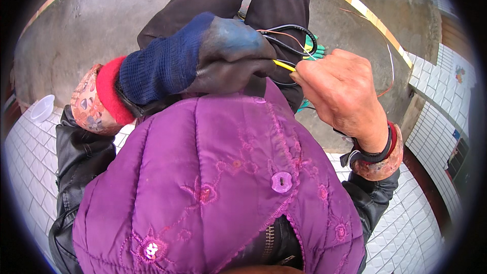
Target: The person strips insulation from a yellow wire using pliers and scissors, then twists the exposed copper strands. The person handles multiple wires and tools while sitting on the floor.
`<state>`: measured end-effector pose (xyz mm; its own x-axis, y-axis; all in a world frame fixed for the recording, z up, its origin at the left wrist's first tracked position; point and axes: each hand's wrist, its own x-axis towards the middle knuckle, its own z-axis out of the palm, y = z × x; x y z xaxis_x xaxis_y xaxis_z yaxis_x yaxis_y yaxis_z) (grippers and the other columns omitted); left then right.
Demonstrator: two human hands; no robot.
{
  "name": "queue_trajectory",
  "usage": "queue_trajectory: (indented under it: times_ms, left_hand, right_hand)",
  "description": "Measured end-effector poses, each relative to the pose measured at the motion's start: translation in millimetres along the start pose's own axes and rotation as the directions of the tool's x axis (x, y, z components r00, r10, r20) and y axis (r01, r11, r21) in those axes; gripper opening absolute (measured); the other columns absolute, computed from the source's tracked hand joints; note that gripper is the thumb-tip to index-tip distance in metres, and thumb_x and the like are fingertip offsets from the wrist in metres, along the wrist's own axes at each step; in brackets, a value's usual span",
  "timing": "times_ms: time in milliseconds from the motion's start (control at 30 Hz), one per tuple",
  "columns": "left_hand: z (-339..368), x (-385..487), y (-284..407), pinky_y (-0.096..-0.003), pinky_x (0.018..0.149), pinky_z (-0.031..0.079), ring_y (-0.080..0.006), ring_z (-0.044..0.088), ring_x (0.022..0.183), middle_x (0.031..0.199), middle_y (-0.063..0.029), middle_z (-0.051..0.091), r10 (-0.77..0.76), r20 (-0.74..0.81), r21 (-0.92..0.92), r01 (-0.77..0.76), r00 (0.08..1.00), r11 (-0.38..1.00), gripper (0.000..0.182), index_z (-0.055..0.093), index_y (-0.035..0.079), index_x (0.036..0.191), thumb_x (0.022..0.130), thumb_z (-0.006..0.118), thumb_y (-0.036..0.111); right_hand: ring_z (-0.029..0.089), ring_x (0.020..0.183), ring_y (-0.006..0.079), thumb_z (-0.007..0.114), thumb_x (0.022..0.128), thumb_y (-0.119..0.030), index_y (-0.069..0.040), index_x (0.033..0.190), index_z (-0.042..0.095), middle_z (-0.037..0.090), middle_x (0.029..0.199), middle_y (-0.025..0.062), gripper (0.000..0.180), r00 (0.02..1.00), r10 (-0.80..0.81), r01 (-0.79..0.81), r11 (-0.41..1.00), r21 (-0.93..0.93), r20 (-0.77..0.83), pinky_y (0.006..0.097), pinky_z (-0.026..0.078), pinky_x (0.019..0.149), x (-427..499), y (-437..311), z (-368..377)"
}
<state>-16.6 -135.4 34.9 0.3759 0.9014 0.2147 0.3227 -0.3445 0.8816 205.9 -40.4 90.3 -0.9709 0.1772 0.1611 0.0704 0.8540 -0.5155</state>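
My left hand [232,55] wears a blue knit work glove with a dark coated palm and is closed around a bundle of wires. From its fingertips a yellow insulated wire [283,65] runs to my bare right hand [338,83], which pinches the other end between thumb and bent forefinger. A black cable [295,26] loops out past the gloved hand above the yellow wire. One thin pinkish wire [291,37] also stretches from the glove toward my right knuckles. The glove hides most of the bundle.
My dark trousered legs [201,3] lie ahead, over a grey concrete floor [95,30]. A partly hidden green item [319,50] shows beside them. Right of my hand hangs a thin loose wire [392,61]. A translucent plastic bowl [42,108] sits on white tiles [28,152] at left.
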Motion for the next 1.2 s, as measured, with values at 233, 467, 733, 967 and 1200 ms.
queue_trajectory:
  times_ms: [233, 467, 733, 967, 1200]
  left_hand:
    - [-0.1, -4.0, -5.4, -0.0362, 0.068, 0.051, -0.0302, 0.065, 0.076, 0.083, -0.0132, 0.066, 0.051, 0.029, -0.026, -0.05, 0.998, 0.998, 0.022, 0.067, 0.007, 0.104, 0.083, 0.067, 0.014]
    - [-2.2, -5.9, -6.3, -0.036, 0.067, 0.051, -0.0291, 0.065, 0.077, 0.084, -0.0125, 0.066, 0.066, 0.056, 0.016, -0.067, 0.996, 0.998, 0.025, 0.066, 0.007, 0.106, 0.083, 0.067, 0.017]
    - [-3.2, -5.1, -7.9, -0.0358, 0.067, 0.052, -0.0295, 0.066, 0.078, 0.084, -0.0128, 0.067, 0.063, 0.076, -0.006, -0.063, 0.995, 0.998, 0.024, 0.066, 0.006, 0.105, 0.083, 0.067, 0.018]
    - [-5.7, -6.1, -2.6, -0.0361, 0.066, 0.052, -0.0298, 0.066, 0.077, 0.083, -0.0136, 0.066, 0.048, 0.097, 0.006, -0.049, 0.994, 0.999, 0.021, 0.067, 0.005, 0.102, 0.084, 0.066, 0.016]
    - [-8.4, -11.8, -9.0, -0.0369, 0.069, 0.052, -0.031, 0.066, 0.078, 0.085, -0.0148, 0.066, 0.056, 0.129, -0.027, -0.053, 0.99, 0.998, 0.024, 0.066, 0.004, 0.104, 0.083, 0.067, 0.016]
  right_hand:
    - [0.046, 0.049, 0.0234, 0.072, 0.069, 0.0, -0.002, 0.078, 0.059, 0.047, 0.059, 0.0059, 0.016, 1.0, 0.021, -0.021, 1.0, 0.001, -0.005, 0.034, 0.034, 0.047, -5.1, -4.3, 1.8]
    - [0.048, 0.05, 0.0233, 0.073, 0.069, 0.0, -0.002, 0.079, 0.06, 0.049, 0.06, 0.0059, 0.017, 0.999, 0.031, -0.031, 1.0, 0.001, -0.008, 0.0342, 0.034, 0.048, -10.8, -5.2, 1.3]
    - [0.049, 0.051, 0.0235, 0.073, 0.067, 0.0, -0.002, 0.08, 0.061, 0.051, 0.061, 0.0061, 0.018, 0.997, 0.082, -0.082, 0.996, 0.018, 0.001, 0.0347, 0.035, 0.048, -18.3, -7.5, -1.9]
    - [0.05, 0.051, 0.0236, 0.074, 0.067, 0.001, -0.003, 0.08, 0.061, 0.053, 0.062, 0.0059, 0.019, 0.995, 0.101, -0.101, 0.994, 0.031, 0.001, 0.0342, 0.037, 0.049, -22.4, -8.6, -1.3]
    - [0.051, 0.052, 0.0235, 0.074, 0.067, 0.001, -0.002, 0.081, 0.061, 0.057, 0.065, 0.0065, 0.019, 0.994, 0.106, -0.106, 0.992, 0.063, 0.003, 0.0341, 0.038, 0.049, -25.8, -7.2, 0.0]
